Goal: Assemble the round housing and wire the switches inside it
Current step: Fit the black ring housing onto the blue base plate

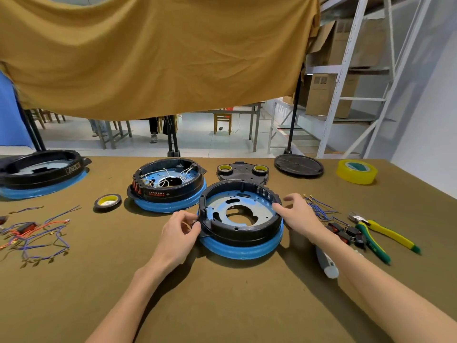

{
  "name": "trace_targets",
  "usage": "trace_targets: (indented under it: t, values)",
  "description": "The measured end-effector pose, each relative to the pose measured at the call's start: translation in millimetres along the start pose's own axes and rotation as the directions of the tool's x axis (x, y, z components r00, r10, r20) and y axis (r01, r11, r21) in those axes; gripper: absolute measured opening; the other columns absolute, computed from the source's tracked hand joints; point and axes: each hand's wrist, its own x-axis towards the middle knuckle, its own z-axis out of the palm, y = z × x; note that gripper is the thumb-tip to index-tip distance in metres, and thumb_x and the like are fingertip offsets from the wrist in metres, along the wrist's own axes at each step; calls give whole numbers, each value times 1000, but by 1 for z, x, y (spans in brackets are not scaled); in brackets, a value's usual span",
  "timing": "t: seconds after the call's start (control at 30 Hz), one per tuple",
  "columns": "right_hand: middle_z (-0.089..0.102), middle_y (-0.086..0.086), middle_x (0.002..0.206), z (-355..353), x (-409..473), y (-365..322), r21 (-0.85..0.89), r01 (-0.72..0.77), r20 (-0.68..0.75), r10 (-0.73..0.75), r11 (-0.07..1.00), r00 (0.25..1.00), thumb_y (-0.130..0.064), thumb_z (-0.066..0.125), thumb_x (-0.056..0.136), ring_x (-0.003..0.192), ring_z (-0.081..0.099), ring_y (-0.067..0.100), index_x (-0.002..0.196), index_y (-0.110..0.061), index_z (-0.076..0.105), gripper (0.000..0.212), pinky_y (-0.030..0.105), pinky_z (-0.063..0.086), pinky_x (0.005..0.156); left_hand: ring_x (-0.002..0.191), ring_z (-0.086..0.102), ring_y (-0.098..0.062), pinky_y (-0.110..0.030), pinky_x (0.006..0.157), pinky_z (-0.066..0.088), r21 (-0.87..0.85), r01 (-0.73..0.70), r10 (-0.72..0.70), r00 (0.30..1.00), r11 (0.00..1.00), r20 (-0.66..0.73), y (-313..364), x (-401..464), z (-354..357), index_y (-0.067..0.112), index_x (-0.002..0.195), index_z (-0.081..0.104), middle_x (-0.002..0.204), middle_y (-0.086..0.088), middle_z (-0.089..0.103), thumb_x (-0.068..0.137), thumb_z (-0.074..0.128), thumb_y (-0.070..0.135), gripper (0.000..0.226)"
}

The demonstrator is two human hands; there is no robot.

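Round housing (241, 226): black ring on a blue base, blue perforated plate inside with a large centre hole. Sits on the desk (222, 293) near centre, just right of the midline, upright, no wires in it.

Left hand (181, 230): at the housing's left edge, thumb and fingers curled, pinching a small black tab on the ring's rim. Right hand (298, 212): on the right rim, thumb hooked over the ring's inner edge, remaining fingers curled loosely around the outside.

Just right of the right hand: loose blue wires (319, 207), then a cluster of black-and-red switches (346, 233), touching the wrist area. Further right: yellow-and-green pliers (380, 233). A white tube (326, 264) lies partly under the right forearm.

Behind-left of the housing, almost touching it: second housing (168, 185), wired, white leads inside. Black tape roll (107, 201) to its left. Far left: larger housing (40, 172) and a tangle of red and blue wires (34, 233). Back right: black plate (243, 170) bearing two tape rolls, black round lid (298, 165), yellow tape roll (356, 170).
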Motion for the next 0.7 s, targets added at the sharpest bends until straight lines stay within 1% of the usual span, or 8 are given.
trace_targets:
  t: [0.07, 0.2, 0.3, 0.37, 0.47, 0.53, 0.63, 0.7]
  values:
    - [62, 13, 136, 1, 4, -1, -1, -4, 44, 4, 1000, 999, -35, 64, 99, 113, 64, 23, 142, -6, 52, 53, 43, 58, 95, 97, 63, -5, -14, 69, 49, -7, 25, -24, 999, 1000, 22, -1, -1, 2, 31, 110, 57, 112, 9, 62, 100, 64, 26, 13]
    - [64, 14, 134, 0, 6, -3, 4, 9, 66, -10, 1000, 998, -32, 62, 101, 115, 65, 26, 142, -5, 53, 51, 48, 58, 97, 101, 58, 4, -14, 79, 47, 12, 25, -25, 999, 1000, 37, 0, -2, 3, 27, 140, 50, 130, 10, 57, 101, 62, 27, 41]
    - [65, 13, 131, -1, 6, -5, 11, 12, 74, -13, 1000, 997, -31, 62, 101, 114, 66, 25, 141, -5, 55, 48, 47, 59, 96, 119, 52, 1, -22, 101, 45, 38, 8, -11, 996, 999, 86, 4, -5, 4, 23, 153, 42, 150, 5, 49, 104, 56, 28, 52]
    - [68, 11, 127, -2, 7, -6, 29, 15, 83, -18, 999, 996, -30, 61, 102, 111, 66, 23, 138, -6, 58, 43, 46, 59, 96, 129, 49, -5, -29, 108, 44, 37, -1, -4, 994, 999, 112, 6, -6, 5, 23, 156, 37, 155, 4, 46, 104, 56, 28, 56]
    - [72, 8, 118, -4, 10, -8, 74, 20, 116, -28, 997, 993, -28, 59, 103, 107, 67, 19, 131, -6, 64, 35, 46, 58, 96, 113, 54, -3, -23, 94, 48, 24, 8, -11, 989, 1000, 145, 4, -6, 4, 26, 157, 33, 151, 6, 42, 102, 59, 33, 62]
    - [73, 8, 115, -6, 11, -11, 84, 25, 141, -37, 996, 989, -26, 59, 103, 106, 68, 19, 131, -5, 65, 35, 45, 58, 97, 112, 53, -6, -26, 94, 47, 44, 12, -18, 989, 999, 145, 4, -7, 4, 28, 155, 34, 147, 5, 41, 102, 56, 41, 59]
    - [72, 6, 114, -7, 13, -11, 78, 25, 150, -36, 997, 988, -27, 59, 104, 105, 68, 17, 134, -6, 63, 37, 42, 59, 96, 126, 50, -11, -36, 108, 46, 42, 4, -9, 993, 999, 117, 8, -9, 6, 26, 157, 31, 152, 1, 39, 103, 49, 51, 63]
    - [71, 5, 112, -6, 13, -9, 66, 23, 148, -32, 998, 989, -28, 57, 104, 103, 67, 16, 134, -7, 62, 37, 41, 59, 94, 141, 40, -13, -43, 119, 37, 30, -20, 16, 994, 999, 106, 12, -9, 8, 26, 160, 25, 160, 4, 34, 103, 46, 53, 67]
